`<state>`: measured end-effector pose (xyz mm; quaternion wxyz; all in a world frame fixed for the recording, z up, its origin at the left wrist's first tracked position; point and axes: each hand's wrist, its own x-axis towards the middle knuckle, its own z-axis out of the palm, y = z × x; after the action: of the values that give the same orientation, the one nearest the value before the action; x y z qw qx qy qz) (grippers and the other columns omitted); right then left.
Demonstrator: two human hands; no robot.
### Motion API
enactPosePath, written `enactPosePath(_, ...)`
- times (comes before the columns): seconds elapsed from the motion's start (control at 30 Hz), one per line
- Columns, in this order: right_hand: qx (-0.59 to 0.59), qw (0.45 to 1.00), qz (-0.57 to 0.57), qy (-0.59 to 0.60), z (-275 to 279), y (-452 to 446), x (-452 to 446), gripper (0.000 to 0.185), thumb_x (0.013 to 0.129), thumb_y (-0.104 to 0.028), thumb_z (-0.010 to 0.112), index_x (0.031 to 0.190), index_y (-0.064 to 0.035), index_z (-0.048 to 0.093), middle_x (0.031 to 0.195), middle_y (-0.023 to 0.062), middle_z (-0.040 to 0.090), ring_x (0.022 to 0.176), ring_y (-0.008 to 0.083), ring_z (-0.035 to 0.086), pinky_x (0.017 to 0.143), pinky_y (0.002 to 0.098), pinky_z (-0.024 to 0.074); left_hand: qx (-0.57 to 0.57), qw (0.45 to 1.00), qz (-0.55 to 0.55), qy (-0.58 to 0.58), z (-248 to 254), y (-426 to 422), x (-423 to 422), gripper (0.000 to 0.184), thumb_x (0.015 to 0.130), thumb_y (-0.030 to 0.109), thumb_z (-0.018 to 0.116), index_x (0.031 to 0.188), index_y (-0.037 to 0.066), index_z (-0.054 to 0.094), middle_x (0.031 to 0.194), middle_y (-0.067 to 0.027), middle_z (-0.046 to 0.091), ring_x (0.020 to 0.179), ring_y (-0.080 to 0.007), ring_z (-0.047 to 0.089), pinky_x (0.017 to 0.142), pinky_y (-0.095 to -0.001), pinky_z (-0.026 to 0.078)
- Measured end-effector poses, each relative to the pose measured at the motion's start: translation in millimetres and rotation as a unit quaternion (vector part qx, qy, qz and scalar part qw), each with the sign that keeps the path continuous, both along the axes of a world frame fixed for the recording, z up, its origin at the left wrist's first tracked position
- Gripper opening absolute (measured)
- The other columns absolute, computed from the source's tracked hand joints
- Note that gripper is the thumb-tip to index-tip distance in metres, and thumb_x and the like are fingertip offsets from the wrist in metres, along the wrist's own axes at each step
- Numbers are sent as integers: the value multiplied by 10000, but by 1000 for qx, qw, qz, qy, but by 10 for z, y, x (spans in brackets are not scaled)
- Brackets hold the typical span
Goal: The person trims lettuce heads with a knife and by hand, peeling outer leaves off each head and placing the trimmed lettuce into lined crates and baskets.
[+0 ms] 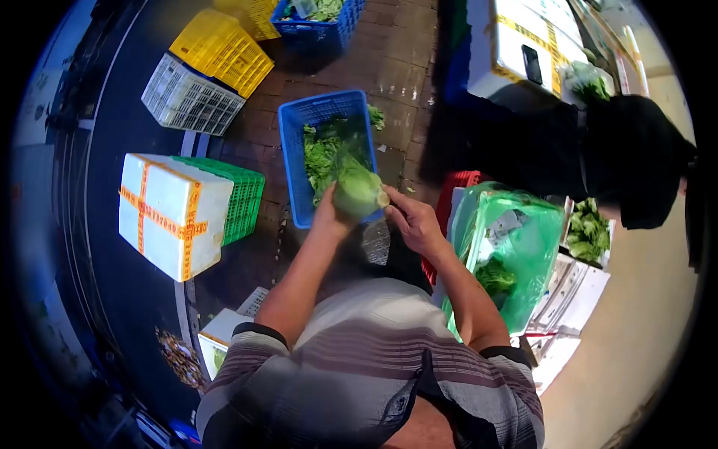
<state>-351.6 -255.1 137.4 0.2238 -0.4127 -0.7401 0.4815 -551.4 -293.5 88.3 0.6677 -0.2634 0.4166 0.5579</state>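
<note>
A pale green leafy vegetable (357, 187) is held above the near right part of a blue crate (290, 161). My left hand (331, 215) is wrapped round its left side from below. At the vegetable's cut stem end, on the right, my right hand (416, 223) has its thumb and fingers closed; whether it pinches the stem or something small is too small to tell. Loose green leaves (319, 153) lie inside the crate, partly hidden behind the vegetable.
Left stand a taped white foam box (161, 213), a green crate (243, 200), a white crate (191, 101) and a yellow crate (224, 52). Right are a green plastic-lined box (535, 258) and a person in dark clothing (606, 153). Another blue crate (318, 31) stands ahead.
</note>
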Motion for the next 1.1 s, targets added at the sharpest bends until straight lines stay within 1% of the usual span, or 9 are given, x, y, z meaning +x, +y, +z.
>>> enactPosePath(0.27, -226, 960, -72, 151, 43, 64, -647, 384, 1021, -164, 555, 1385, -39, 552, 1165, 28, 667, 1013, 106, 588, 891, 268, 482, 22, 988, 99, 115, -374, -450, -587, 516, 899, 414, 687, 1286, 87, 592, 1265, -79, 647, 1152, -284, 616, 950, -468, 516)
enactPosePath(0.33, -253, 944, -109, 179, 106, 127, -743, 417, 1026, -171, 550, 1431, -71, 522, 1090, 11, 644, 791, 36, 514, 712, 199, 460, 18, 981, 108, 158, -481, -558, -694, 516, 882, 371, 719, 1291, 86, 585, 1242, -83, 656, 1131, -284, 624, 932, -464, 522)
enactPosePath(0.4, -223, 951, -113, 180, 77, 198, -851, 463, 1061, -284, 481, 1472, -72, 462, 879, -16, 619, 586, 34, 453, 537, 189, 417, 40, 974, 120, 189, -517, -658, -762, 516, 870, 340, 739, 1289, 82, 585, 1227, -79, 660, 1118, -279, 630, 926, -457, 524)
enactPosePath(0.67, -333, 938, 55, 76, -785, 153, -1115, 656, 1035, -443, 484, 1510, -18, 330, 854, 37, 605, 520, 85, 462, 511, 259, 440, 86, 958, 166, 216, -193, -800, -881, 550, 821, 243, 794, 1292, 70, 568, 1202, -79, 653, 1093, -272, 633, 947, -452, 518)
enactPosePath(0.73, -433, 898, 62, 39, -660, 29, -1014, 610, 1026, -453, 500, 1443, -14, 425, 813, 25, 575, 499, 89, 447, 513, 267, 452, 128, 952, 167, 222, -255, -804, -916, 611, 791, 260, 825, 1307, 70, 558, 1225, -72, 646, 1127, -273, 621, 977, -445, 502)
enactPosePath(0.77, -543, 836, 31, 76, -703, -22, -969, 483, 996, -471, 554, 1216, -41, 548, 748, 7, 527, 477, 99, 430, 521, 283, 464, 148, 949, 161, 225, -304, -779, -935, 630, 783, 261, 833, 1314, 71, 553, 1238, -72, 640, 1143, -274, 612, 990, -447, 495)
enactPosePath(0.87, -589, 791, 36, 160, -440, -76, -947, 440, 956, -504, 606, 1035, -76, 544, 741, 7, 526, 474, 111, 431, 527, 296, 476, 206, 949, 121, 205, -291, -638, -939, 704, 754, 292, 859, 1340, 73, 534, 1271, -70, 624, 1193, -276, 581, 1022, -456, 473)
enactPosePath(1.03, -511, 828, 12, 232, -204, -14, -890, 484, 838, -343, 770, 1148, -49, 544, 832, 41, 572, 517, 118, 479, 543, 300, 485, 310, 927, 88, 195, 130, -392, -902, 875, 717, 439, 870, 1407, 79, 469, 1361, -73, 568, 1251, -278, 540, 1048, -463, 451)
enactPosePath(1.1, -397, 897, -9, 193, -84, 8, -872, 525, 835, -274, 776, 1227, -27, 529, 884, 50, 597, 626, 148, 557, 597, 315, 516, 298, 929, 99, 196, 320, -414, -802, 947, 698, 510, 862, 1430, 82, 441, 1400, -75, 540, 1269, -276, 525, 1057, -461, 442)
